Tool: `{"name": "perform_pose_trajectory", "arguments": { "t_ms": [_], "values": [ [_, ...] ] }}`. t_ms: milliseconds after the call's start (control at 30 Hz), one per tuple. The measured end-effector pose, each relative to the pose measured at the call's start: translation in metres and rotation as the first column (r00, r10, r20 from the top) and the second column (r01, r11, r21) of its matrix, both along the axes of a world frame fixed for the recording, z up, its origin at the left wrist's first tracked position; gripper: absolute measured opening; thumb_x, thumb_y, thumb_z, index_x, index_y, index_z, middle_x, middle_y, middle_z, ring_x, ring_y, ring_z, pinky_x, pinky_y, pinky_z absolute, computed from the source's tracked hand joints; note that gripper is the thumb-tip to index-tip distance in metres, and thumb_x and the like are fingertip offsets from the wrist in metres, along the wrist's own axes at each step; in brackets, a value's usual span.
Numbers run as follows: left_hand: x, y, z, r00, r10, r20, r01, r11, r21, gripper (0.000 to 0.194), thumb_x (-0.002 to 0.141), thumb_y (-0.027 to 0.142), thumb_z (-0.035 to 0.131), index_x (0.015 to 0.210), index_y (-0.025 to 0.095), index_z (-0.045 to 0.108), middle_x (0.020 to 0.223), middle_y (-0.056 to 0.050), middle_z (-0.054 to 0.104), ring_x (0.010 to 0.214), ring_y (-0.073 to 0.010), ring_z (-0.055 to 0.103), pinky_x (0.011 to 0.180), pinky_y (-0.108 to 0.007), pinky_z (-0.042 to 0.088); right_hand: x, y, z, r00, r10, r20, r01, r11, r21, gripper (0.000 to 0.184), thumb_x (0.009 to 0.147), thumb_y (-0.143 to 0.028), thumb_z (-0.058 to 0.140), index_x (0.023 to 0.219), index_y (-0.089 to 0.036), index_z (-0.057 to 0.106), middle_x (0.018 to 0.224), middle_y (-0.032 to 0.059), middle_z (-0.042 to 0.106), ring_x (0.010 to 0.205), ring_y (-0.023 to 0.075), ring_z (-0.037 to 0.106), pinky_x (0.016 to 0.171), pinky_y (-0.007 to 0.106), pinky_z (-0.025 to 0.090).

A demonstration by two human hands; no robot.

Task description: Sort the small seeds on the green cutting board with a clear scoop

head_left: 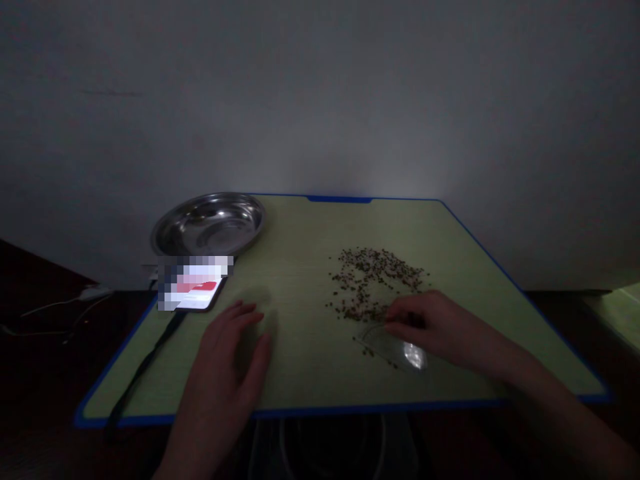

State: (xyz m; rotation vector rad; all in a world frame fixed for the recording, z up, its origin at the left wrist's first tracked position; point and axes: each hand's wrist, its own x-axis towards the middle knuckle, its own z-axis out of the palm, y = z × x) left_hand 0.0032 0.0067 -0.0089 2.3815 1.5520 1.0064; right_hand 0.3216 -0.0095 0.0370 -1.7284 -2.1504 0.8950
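Observation:
Small dark beans or seeds [375, 263] lie scattered in a loose patch right of the table's middle. At the near edge of the patch is my right hand [425, 327], its thumb and fingertips pinched together; whatever is between them is too small to make out. Below those fingers sits a clear, shiny plastic piece [415, 355], partly covered by the hand, with a few dark bits along its near side. My left hand [230, 360] is over the left part of the table with fingers curved and apart, holding nothing. It is nearest to a lit phone [197, 293].
A wide steel basin [210, 227] stands at the back left corner of the pale green table [305, 373] with blue edging. From the phone a dark strap [145, 363] runs over the front edge. White cables [80, 300] lie to the left. Behind rises a grey wall [320, 100].

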Motion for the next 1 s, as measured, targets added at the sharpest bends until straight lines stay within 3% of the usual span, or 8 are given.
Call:
{"name": "perform_pose_trajectory", "arguments": {
  "t_ms": [200,700,867,1000],
  "values": [
    [0.001,0.001,-0.003,1.000,-0.004,-0.009,0.003,1.000,-0.010,0.028,0.094,0.039,0.049,0.112,0.020,0.057,0.121,-0.014,0.061,0.118,-0.0320,0.058,0.098,-0.060,0.049,-0.018,0.002,0.000,0.998,0.053,-0.025,-0.052,0.998,0.024,0.020,0.090,-0.030,0.059,0.078,-0.019,0.070,0.064,-0.0012,0.065,0.057,0.0117,0.056,0.053,0.025,0.038],
    [0.003,0.000,-0.003,0.999,0.005,-0.033,-0.005,1.000,0.001,0.027,0.094,0.039,0.050,0.113,0.021,0.057,0.122,-0.013,0.061,0.121,-0.0321,0.056,0.101,-0.059,0.048,-0.037,-0.010,0.006,0.957,0.278,-0.085,-0.280,0.960,-0.018,0.016,0.091,-0.031,0.061,0.090,-0.023,0.075,0.081,-0.0006,0.074,0.075,0.0137,0.065,0.066,0.025,0.041],
    [0.003,0.000,-0.002,0.999,-0.009,-0.032,0.010,1.000,0.015,0.027,0.094,0.036,0.050,0.113,0.019,0.057,0.121,-0.015,0.062,0.120,-0.0333,0.057,0.099,-0.060,0.049,-0.024,0.001,0.021,0.992,0.116,-0.042,-0.116,0.993,0.015,0.018,0.091,-0.032,0.059,0.084,-0.022,0.072,0.070,-0.0027,0.068,0.062,0.0114,0.058,0.057,0.024,0.039],
    [0.003,-0.001,-0.001,1.000,-0.008,-0.023,0.008,1.000,0.014,0.026,0.094,0.035,0.050,0.113,0.018,0.057,0.121,-0.016,0.061,0.120,-0.0329,0.057,0.099,-0.059,0.050,-0.016,0.014,0.016,1.000,0.021,0.023,-0.022,0.999,0.042,0.019,0.090,-0.032,0.058,0.082,-0.021,0.071,0.070,-0.0011,0.068,0.062,0.0133,0.059,0.057,0.026,0.039]
  ]
}}
